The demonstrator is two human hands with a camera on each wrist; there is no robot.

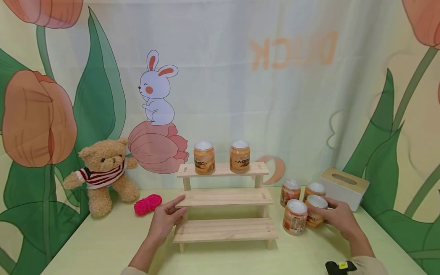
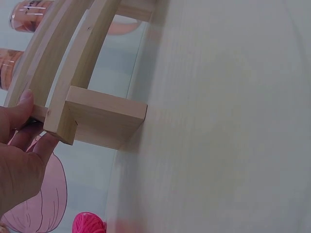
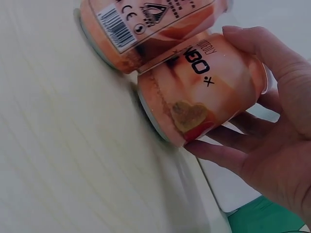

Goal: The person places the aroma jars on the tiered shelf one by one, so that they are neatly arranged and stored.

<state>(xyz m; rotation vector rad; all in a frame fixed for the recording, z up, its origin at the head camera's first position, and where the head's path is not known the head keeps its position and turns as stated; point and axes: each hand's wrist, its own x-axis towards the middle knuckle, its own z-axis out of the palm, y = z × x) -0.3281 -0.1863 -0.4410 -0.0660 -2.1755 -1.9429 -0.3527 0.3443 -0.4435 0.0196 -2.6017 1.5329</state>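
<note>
A three-step wooden display stand [image 1: 225, 196] stands mid-table, with two orange cans with pale lids on its top step: a left can [image 1: 204, 160] and a right can [image 1: 240, 158]. My left hand [image 1: 163, 223] grips the stand's left end near the middle step; in the left wrist view its thumb and fingers [image 2: 44, 145] lie about the wood. Right of the stand, my right hand [image 1: 342, 219] holds an orange can [image 3: 199, 92] with thumb and fingers round its side. That can looks to be on the table, beside another can [image 1: 295, 219] with a barcode.
Two more cans, a left one [image 1: 290, 194] and a right one [image 1: 313, 189], stand just behind. A white tissue box [image 1: 343, 191] with a wooden top is at the back right. At the left are a teddy bear [image 1: 104, 172] and pink yarn [image 1: 148, 204]. A printed curtain [image 1: 220, 76] hangs behind.
</note>
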